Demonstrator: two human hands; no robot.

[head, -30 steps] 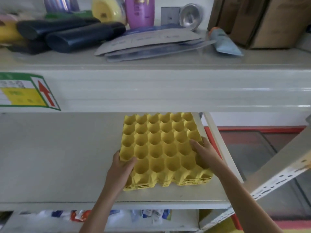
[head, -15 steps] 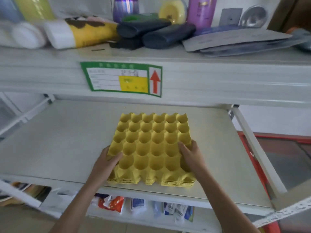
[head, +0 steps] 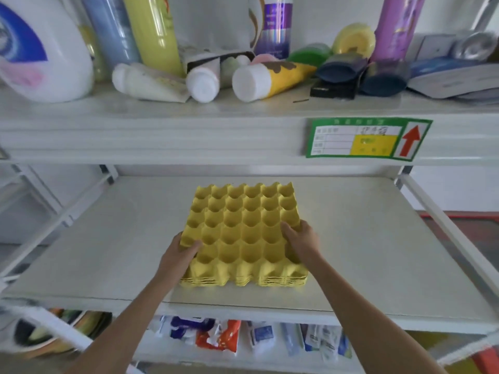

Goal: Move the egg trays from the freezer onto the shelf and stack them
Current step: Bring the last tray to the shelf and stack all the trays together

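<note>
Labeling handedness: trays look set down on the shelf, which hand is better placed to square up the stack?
Neither clearly: left hand and right hand grip opposite sides of the trays symmetrically. Probably both.

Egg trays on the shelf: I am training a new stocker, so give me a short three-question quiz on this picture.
1. True or false: the yellow egg trays rest on the middle shelf.
2. Where does each hand hold the stack? A) both at the far edge B) left hand at the near-left part, right hand at the right side C) one hand only
3. Fill in: the green label on the shelf edge above bears a red ____ that points up.

Key: 1 true. 2 B. 3 arrow.
</note>
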